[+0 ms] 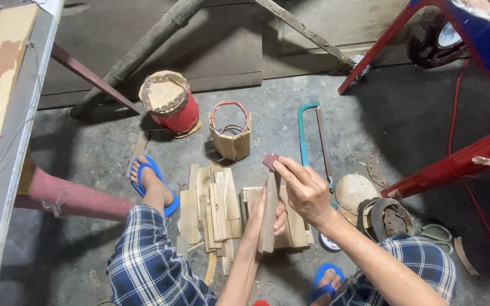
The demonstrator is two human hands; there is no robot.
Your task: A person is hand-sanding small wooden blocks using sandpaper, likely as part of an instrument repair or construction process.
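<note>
No packages, labels, signs or screens are showing anywhere here, as far as this dim floor view lets me tell.

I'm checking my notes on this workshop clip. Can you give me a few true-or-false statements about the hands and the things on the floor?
1. The left hand holds a wooden slat upright. True.
2. The right hand is empty. False: its fingers pinch a small dark red block at the slat's top.
3. A teal-framed hacksaw lies on the floor. True.
4. The flip-flops are green. False: they are blue.
5. The red drum-like container stands on the table. False: it stands on the floor.
</note>
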